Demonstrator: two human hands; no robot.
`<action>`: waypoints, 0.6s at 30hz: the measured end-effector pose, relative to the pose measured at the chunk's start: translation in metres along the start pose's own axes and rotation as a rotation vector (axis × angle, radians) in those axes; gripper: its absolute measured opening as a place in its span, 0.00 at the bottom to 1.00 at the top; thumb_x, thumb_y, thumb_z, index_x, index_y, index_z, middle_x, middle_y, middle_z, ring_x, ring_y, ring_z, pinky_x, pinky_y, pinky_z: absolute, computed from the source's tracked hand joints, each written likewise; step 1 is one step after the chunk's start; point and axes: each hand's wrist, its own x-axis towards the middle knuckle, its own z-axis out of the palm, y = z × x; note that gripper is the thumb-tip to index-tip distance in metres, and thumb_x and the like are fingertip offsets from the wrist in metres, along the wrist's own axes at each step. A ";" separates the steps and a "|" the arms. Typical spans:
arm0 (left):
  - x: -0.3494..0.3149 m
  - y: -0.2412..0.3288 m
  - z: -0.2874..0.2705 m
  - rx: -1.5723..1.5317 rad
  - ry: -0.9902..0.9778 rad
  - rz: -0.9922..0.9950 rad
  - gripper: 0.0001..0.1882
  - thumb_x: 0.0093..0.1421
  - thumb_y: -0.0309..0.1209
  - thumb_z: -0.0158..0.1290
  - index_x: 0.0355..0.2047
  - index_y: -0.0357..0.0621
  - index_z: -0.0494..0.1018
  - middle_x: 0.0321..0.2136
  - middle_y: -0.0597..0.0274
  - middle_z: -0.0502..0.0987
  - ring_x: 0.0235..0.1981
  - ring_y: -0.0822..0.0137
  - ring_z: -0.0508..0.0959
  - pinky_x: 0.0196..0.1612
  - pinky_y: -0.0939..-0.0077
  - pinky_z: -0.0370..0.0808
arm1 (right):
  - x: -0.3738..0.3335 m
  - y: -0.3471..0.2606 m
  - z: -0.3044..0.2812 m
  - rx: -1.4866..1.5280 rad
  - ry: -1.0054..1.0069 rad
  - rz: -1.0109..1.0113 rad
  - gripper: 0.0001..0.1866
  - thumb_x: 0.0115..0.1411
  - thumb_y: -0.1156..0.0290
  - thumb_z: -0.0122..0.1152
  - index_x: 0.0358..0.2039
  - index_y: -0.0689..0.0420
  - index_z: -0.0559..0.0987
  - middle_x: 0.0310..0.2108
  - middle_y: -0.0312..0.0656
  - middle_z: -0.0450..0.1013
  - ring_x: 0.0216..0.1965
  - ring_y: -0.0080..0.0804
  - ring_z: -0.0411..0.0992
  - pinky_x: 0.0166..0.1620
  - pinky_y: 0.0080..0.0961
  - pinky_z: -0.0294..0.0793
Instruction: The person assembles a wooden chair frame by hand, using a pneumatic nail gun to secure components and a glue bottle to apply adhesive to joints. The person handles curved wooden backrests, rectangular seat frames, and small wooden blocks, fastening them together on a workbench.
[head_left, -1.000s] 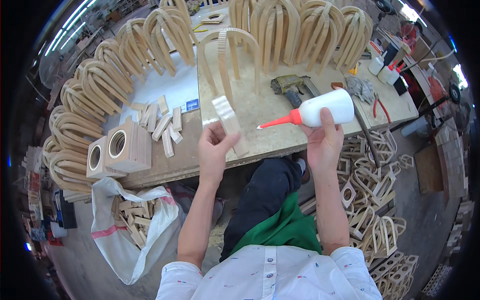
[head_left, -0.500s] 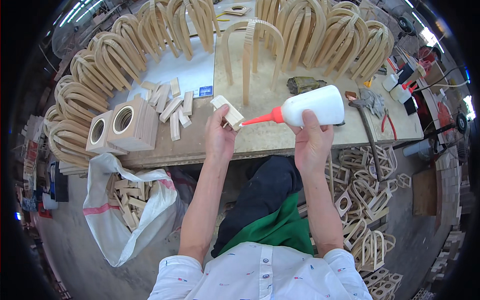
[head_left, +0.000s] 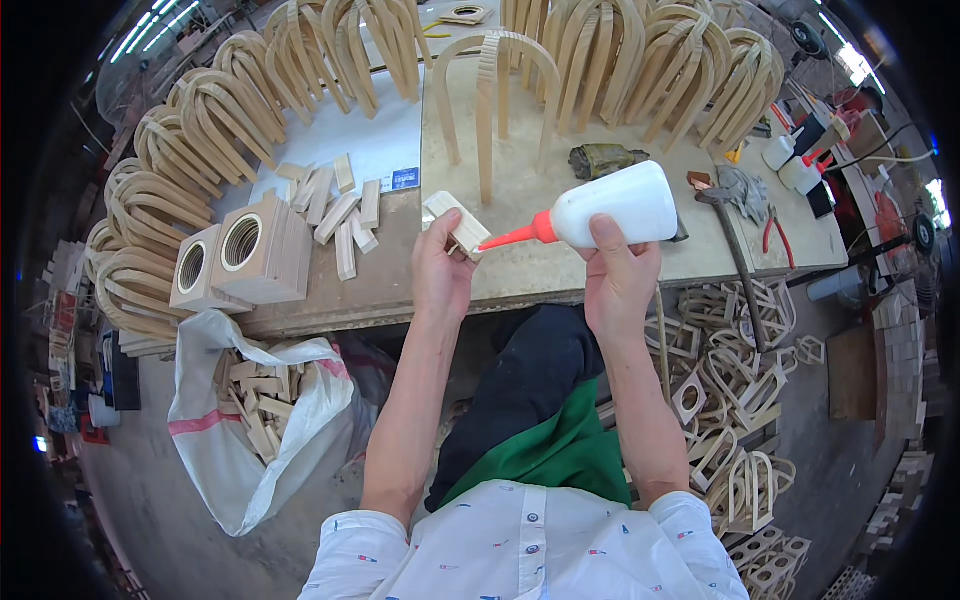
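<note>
My left hand (head_left: 443,265) is closed on small wooden blocks (head_left: 466,226), held above the near edge of the workbench. In my right hand (head_left: 622,270) is a white squeeze bottle (head_left: 622,205), tipped on its side. Its red nozzle (head_left: 517,237) points left, and the tip is at the right end of the held blocks. Beyond my hands stands a bent-wood arched frame (head_left: 486,110) on its legs. Several loose wooden blocks (head_left: 340,215) lie on the bench to the left of my left hand.
Stacked square pieces with round holes (head_left: 262,250) stand at the bench's left. Rows of arched frames (head_left: 215,105) line the back. A hammer (head_left: 735,250), red-handled pliers (head_left: 770,228) and a rag (head_left: 742,188) lie right. Below are a white sack (head_left: 320,440) of blocks and piled wooden frames (head_left: 745,400).
The bottle has shifted slightly left, its nozzle tip still at the end of the held blocks. The whole view has moved a little; both hands keep their grip.
</note>
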 end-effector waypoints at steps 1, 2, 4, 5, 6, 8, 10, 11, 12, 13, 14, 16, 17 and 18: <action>0.000 0.000 0.000 -0.003 -0.003 -0.002 0.17 0.59 0.38 0.56 0.45 0.43 0.69 0.39 0.62 0.71 0.41 0.69 0.72 0.44 0.68 0.72 | 0.001 0.000 -0.001 -0.008 0.006 -0.005 0.22 0.59 0.76 0.62 0.52 0.63 0.68 0.47 0.43 0.72 0.48 0.34 0.74 0.52 0.37 0.77; 0.000 0.000 0.000 -0.003 0.000 -0.001 0.17 0.59 0.37 0.56 0.44 0.43 0.69 0.38 0.62 0.71 0.41 0.69 0.72 0.43 0.69 0.72 | 0.001 0.000 -0.004 -0.045 -0.002 -0.028 0.22 0.59 0.76 0.62 0.53 0.63 0.67 0.47 0.43 0.72 0.49 0.35 0.74 0.52 0.37 0.77; 0.001 0.001 0.001 -0.007 0.003 -0.002 0.16 0.59 0.37 0.57 0.43 0.43 0.69 0.38 0.62 0.72 0.40 0.69 0.73 0.42 0.70 0.73 | 0.003 0.000 -0.010 -0.122 -0.017 -0.077 0.23 0.59 0.77 0.62 0.53 0.63 0.67 0.47 0.44 0.72 0.50 0.37 0.73 0.52 0.37 0.76; 0.002 0.000 0.000 -0.022 0.008 -0.009 0.15 0.59 0.36 0.57 0.43 0.43 0.69 0.37 0.62 0.72 0.39 0.69 0.73 0.42 0.70 0.73 | 0.002 -0.001 -0.011 -0.158 -0.008 -0.098 0.23 0.58 0.77 0.64 0.53 0.63 0.67 0.47 0.43 0.72 0.48 0.34 0.73 0.52 0.34 0.75; 0.003 0.000 -0.001 -0.037 0.013 -0.015 0.15 0.59 0.36 0.57 0.42 0.42 0.69 0.37 0.62 0.72 0.39 0.69 0.73 0.41 0.70 0.73 | 0.002 -0.003 -0.011 -0.192 -0.001 -0.120 0.24 0.57 0.77 0.65 0.52 0.63 0.68 0.46 0.42 0.72 0.47 0.31 0.73 0.51 0.31 0.75; 0.004 0.000 -0.002 -0.054 0.021 -0.018 0.15 0.59 0.35 0.57 0.42 0.42 0.69 0.37 0.62 0.72 0.39 0.69 0.73 0.41 0.70 0.73 | 0.000 -0.007 -0.008 -0.144 0.023 -0.123 0.24 0.56 0.78 0.66 0.52 0.63 0.68 0.45 0.41 0.72 0.46 0.28 0.74 0.51 0.29 0.74; 0.005 0.001 0.001 -0.062 0.027 -0.011 0.14 0.59 0.35 0.57 0.41 0.43 0.69 0.38 0.61 0.71 0.39 0.69 0.73 0.41 0.70 0.73 | 0.000 -0.014 -0.004 0.018 0.051 -0.085 0.24 0.56 0.78 0.66 0.52 0.63 0.68 0.45 0.41 0.72 0.46 0.29 0.74 0.51 0.29 0.74; 0.005 0.002 0.001 -0.060 0.032 -0.013 0.15 0.59 0.35 0.57 0.41 0.42 0.69 0.38 0.61 0.71 0.40 0.68 0.73 0.41 0.70 0.73 | -0.001 -0.016 -0.001 0.041 0.046 -0.079 0.24 0.56 0.78 0.66 0.52 0.62 0.68 0.45 0.41 0.72 0.46 0.29 0.74 0.51 0.29 0.74; 0.005 0.002 0.002 -0.058 0.036 -0.018 0.15 0.58 0.35 0.57 0.42 0.42 0.69 0.38 0.60 0.71 0.40 0.68 0.73 0.42 0.70 0.73 | -0.003 -0.019 0.000 0.062 0.043 -0.075 0.24 0.56 0.78 0.66 0.52 0.62 0.68 0.45 0.41 0.72 0.46 0.29 0.74 0.51 0.29 0.75; 0.005 0.002 0.003 -0.056 0.040 -0.022 0.15 0.58 0.35 0.57 0.42 0.42 0.69 0.39 0.60 0.71 0.40 0.68 0.73 0.42 0.70 0.73 | -0.005 -0.020 0.001 0.083 0.039 -0.070 0.24 0.56 0.78 0.65 0.52 0.62 0.68 0.45 0.41 0.72 0.46 0.29 0.74 0.50 0.29 0.75; 0.005 0.001 0.004 -0.059 0.043 -0.016 0.15 0.58 0.36 0.57 0.42 0.42 0.69 0.39 0.60 0.71 0.40 0.67 0.73 0.42 0.69 0.73 | -0.006 -0.019 0.000 0.045 0.026 -0.077 0.24 0.58 0.77 0.63 0.54 0.63 0.66 0.48 0.44 0.71 0.48 0.34 0.73 0.51 0.34 0.76; 0.006 0.001 0.005 -0.066 0.049 -0.003 0.16 0.58 0.36 0.58 0.42 0.43 0.69 0.40 0.59 0.70 0.41 0.66 0.73 0.43 0.68 0.73 | -0.007 -0.016 -0.003 -0.030 -0.003 -0.092 0.25 0.61 0.76 0.58 0.57 0.63 0.63 0.52 0.49 0.69 0.52 0.44 0.72 0.53 0.44 0.77; 0.006 0.001 0.004 -0.074 0.045 -0.011 0.17 0.58 0.37 0.58 0.42 0.43 0.69 0.40 0.59 0.70 0.41 0.66 0.72 0.43 0.67 0.73 | -0.009 -0.017 -0.003 0.019 0.018 -0.069 0.24 0.60 0.76 0.60 0.55 0.63 0.64 0.50 0.47 0.70 0.51 0.40 0.73 0.52 0.41 0.77; 0.006 0.001 0.003 -0.083 0.044 -0.018 0.17 0.57 0.37 0.58 0.43 0.42 0.69 0.40 0.59 0.70 0.41 0.65 0.72 0.44 0.67 0.73 | -0.011 -0.018 -0.002 0.068 0.038 -0.043 0.23 0.59 0.77 0.61 0.54 0.63 0.66 0.47 0.44 0.71 0.49 0.36 0.73 0.52 0.39 0.78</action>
